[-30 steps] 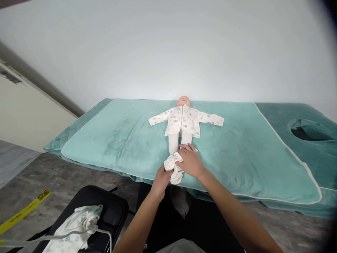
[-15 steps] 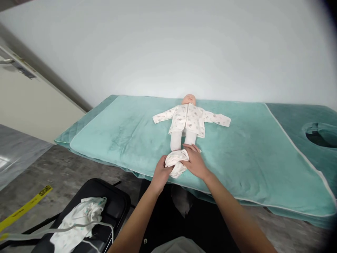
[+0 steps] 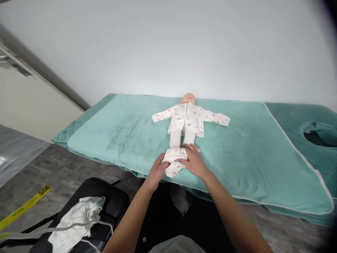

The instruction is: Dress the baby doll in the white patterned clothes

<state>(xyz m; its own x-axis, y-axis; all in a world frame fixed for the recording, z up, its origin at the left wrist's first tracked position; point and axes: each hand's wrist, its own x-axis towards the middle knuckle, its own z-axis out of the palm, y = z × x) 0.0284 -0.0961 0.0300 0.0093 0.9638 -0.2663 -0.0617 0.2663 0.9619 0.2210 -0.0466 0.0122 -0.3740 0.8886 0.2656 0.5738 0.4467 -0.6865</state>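
Note:
A baby doll (image 3: 185, 121) lies on its back on a teal padded mat (image 3: 126, 133), head toward the wall, arms spread. It wears a white printed top and has white legs. At its feet sits a bunched white printed garment (image 3: 172, 162). My left hand (image 3: 157, 169) grips the garment's left side with curled fingers. My right hand (image 3: 194, 161) grips its right side, fingers over the doll's right foot. The feet are hidden inside the bunched cloth.
The mat covers a darker teal massage table with a face hole (image 3: 319, 135) at the right. A black chair (image 3: 105, 207) at lower left holds crumpled white clothing (image 3: 76, 219). A yellow tape strip (image 3: 25, 207) lies on the grey floor.
Both hands have pushed the bunched garment a little farther toward the doll's legs. The view has shifted slightly, with the table edge lower in the picture.

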